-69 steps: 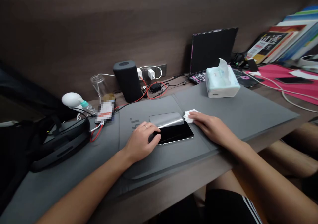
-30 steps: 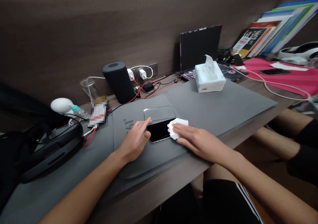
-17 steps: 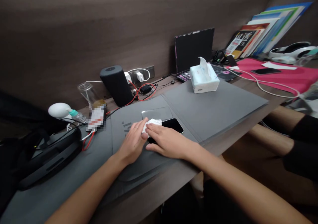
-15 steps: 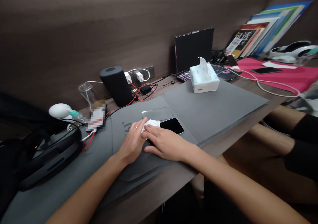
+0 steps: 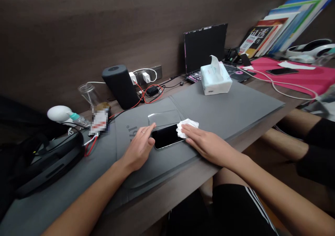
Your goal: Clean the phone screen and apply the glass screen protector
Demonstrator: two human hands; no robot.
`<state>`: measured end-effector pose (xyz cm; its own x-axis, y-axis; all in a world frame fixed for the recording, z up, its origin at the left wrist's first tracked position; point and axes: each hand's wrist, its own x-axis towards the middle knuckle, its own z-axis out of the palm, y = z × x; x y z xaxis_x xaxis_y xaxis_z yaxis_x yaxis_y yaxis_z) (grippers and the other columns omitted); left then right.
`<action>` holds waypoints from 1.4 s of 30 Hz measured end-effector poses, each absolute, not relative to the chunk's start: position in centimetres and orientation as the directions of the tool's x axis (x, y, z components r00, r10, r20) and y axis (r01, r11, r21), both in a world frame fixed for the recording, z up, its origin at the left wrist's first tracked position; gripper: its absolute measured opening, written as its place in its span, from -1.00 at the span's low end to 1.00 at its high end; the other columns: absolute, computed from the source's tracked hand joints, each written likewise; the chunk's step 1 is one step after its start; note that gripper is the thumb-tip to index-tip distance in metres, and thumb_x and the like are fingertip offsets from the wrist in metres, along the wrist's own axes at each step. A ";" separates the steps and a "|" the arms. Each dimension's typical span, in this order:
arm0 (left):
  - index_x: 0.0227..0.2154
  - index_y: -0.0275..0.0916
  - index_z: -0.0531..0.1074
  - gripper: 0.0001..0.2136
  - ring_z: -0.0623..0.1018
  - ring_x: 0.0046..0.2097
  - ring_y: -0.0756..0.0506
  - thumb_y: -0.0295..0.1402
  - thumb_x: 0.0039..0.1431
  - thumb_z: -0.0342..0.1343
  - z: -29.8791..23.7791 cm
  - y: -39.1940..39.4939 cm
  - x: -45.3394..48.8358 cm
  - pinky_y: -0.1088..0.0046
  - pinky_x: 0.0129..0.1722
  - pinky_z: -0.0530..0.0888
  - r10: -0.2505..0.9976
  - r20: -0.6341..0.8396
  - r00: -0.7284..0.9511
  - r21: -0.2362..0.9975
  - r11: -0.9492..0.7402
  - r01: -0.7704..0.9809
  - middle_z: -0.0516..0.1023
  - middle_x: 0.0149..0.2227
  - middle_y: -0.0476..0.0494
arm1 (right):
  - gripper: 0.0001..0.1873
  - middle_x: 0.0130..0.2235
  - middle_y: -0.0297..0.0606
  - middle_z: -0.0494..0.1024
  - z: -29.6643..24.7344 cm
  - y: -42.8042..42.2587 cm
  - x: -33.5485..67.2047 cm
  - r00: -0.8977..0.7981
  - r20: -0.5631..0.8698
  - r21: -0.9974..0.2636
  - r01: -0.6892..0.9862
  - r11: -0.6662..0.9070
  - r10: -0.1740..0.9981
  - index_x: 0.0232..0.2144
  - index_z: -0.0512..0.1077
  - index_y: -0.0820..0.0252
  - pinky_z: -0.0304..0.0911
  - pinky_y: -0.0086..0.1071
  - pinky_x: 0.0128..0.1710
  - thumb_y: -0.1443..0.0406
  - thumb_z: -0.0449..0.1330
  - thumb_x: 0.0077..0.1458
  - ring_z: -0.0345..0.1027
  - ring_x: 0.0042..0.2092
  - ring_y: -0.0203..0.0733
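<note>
A smartphone (image 5: 166, 137) lies screen up on the grey desk mat (image 5: 222, 114). My right hand (image 5: 206, 143) presses a crumpled white tissue (image 5: 188, 125) onto the phone's right end, its fingers lying over the tissue. At the phone's left end rests my left hand (image 5: 140, 145), fingers stretched and a ring on one of them; it holds nothing. Just behind the phone is a clear, thin rectangular sheet (image 5: 163, 117) that lies flat on the mat.
A tissue pack (image 5: 216, 79) stands on the mat before an open laptop (image 5: 205, 49). Behind are a dark speaker (image 5: 120, 86) and tangled cables. A black headset (image 5: 52, 169) lies at left. Another person's legs (image 5: 285, 138) are at the right, beside the desk edge.
My right hand has slid the tissue rightward along the phone, uncovering the screen's left part. My left hand has stayed by the phone's left end. The view has shifted slightly.
</note>
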<state>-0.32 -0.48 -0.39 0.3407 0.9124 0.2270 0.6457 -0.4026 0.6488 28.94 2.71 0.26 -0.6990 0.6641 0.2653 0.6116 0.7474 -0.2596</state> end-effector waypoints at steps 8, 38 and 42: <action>0.34 -0.33 0.14 -0.17 0.30 0.26 -0.29 0.22 0.30 -0.46 -0.3 -0.5 -0.2 0.01 0.27 0.24 0.902 0.268 0.338 0.650 -0.428 0.628 0.36 0.26 -0.36 | -0.49 0.27 0.18 0.33 0.2 -1.1 25.4 -0.756 0.298 -0.167 0.560 0.812 0.583 0.21 0.32 0.50 0.26 -0.06 0.25 0.23 -0.02 0.38 0.19 0.31 0.08; 0.31 -0.31 0.24 -0.12 0.32 0.22 -0.29 0.25 0.26 -0.52 -0.1 -0.6 -0.3 0.02 0.26 0.24 0.906 0.239 0.350 0.666 -0.415 0.620 0.45 0.18 -0.33 | -0.62 0.03 -0.20 0.62 1.7 4.8 31.9 -0.666 0.337 -0.323 0.582 0.747 0.665 0.05 0.49 0.10 0.48 -0.18 -0.01 0.40 0.02 0.29 0.54 0.01 -0.05; 0.30 -0.30 0.25 -0.13 0.35 0.20 -0.29 0.25 0.27 -0.54 -0.1 -0.5 -0.3 0.02 0.24 0.26 0.906 0.240 0.349 0.659 -0.416 0.627 0.46 0.17 -0.32 | -0.67 0.06 -0.13 0.59 4.3 7.5 33.4 -0.518 0.481 -0.243 0.696 0.675 0.708 0.02 0.52 0.13 0.42 -0.09 0.08 0.29 0.04 0.33 0.48 0.09 0.05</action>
